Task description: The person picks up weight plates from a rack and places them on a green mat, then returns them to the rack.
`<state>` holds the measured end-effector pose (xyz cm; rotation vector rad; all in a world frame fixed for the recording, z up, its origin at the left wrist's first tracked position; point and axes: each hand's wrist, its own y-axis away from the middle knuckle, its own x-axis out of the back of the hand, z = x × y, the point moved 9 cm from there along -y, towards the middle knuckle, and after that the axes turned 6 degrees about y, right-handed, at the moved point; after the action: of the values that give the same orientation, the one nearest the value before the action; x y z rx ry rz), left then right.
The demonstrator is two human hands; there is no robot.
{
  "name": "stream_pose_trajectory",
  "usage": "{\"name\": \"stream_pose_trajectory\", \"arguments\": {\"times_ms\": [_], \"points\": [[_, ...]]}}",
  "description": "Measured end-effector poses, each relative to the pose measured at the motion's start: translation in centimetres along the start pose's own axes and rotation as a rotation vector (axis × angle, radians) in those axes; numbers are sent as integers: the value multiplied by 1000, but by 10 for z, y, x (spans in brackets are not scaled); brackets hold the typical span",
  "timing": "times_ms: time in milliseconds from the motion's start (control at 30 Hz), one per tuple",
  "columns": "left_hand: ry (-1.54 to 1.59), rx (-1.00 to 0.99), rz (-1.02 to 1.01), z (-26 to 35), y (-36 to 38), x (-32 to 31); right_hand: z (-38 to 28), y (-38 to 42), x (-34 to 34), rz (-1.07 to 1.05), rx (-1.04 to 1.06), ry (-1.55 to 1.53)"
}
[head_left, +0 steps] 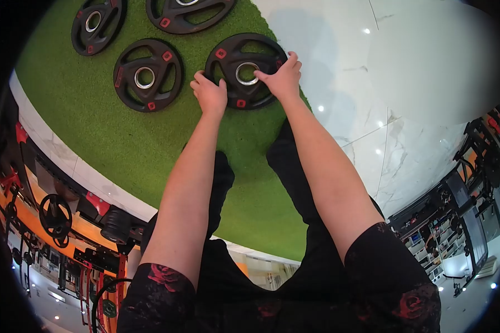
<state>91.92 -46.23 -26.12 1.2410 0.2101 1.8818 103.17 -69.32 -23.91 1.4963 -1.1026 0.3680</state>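
Note:
A black weight plate [235, 62] with red marks and a metal-ringed centre hole lies on green turf in front of me. My left hand [210, 95] grips its left rim, fingers curled over the edge and thumb at the near left side. On the right rim, my right hand [283, 79] has its fingers hooked over the outer edge, while the thumb reaches in beside the centre ring. Left of it, another weight plate [156, 66] lies flat, close to my left hand but apart from it.
Two more plates, one at the top [164, 22] and one at upper left [83, 23], lie farther off on the turf [94, 127]. White marble-look tiles [339, 66] border it. My legs stand on both sides below. Gym racks [83, 266] line the left edge.

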Motion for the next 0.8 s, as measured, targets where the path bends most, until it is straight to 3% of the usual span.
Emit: {"name": "stream_pose_trajectory", "arguments": {"times_ms": [233,400,633,733,800], "points": [[-20,-8,-20,-6,-4,7,-13,-2,-6,-36,-108,246],[-44,-4,-36,-13,20,25,-10,21,9,-30,-44,214],[-12,-34,-55,22,119,128,-33,121,100,12,257,101],[144,89,-145,34,178,179,-44,175,147,-142,296,-106],[165,113,-93,37,222,218,-52,215,170,-257,289,-160]]}}
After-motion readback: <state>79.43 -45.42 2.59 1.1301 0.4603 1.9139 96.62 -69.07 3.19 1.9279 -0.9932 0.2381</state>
